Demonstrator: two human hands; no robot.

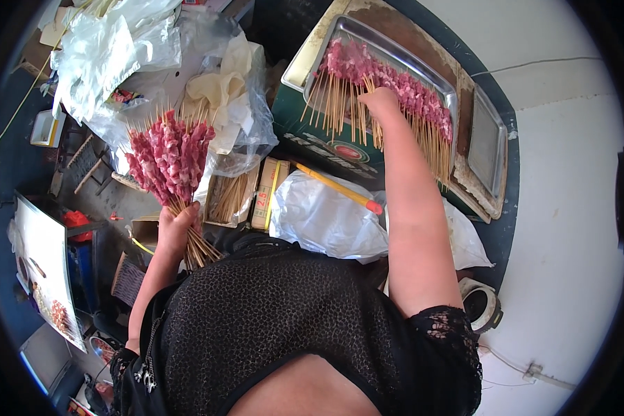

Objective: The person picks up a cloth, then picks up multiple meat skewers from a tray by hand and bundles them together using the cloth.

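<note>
My left hand grips a thick bundle of raw meat skewers by their bamboo sticks, meat end up, over the left side. Stretched forward, my right hand has its fingers closed around a few sticks at the near edge of a metal tray. A long row of skewers with pink raw meat fills the tray, their bare sticks jutting over its near rim. The fingertips of my right hand are partly hidden. Beneath the tray is a green box with printing.
Crumpled plastic bags heap up at the upper left. Close to my body are an open carton of bamboo sticks, a strapped carton, a white plastic bag and a yellow rod. Another metal tray lies at the right.
</note>
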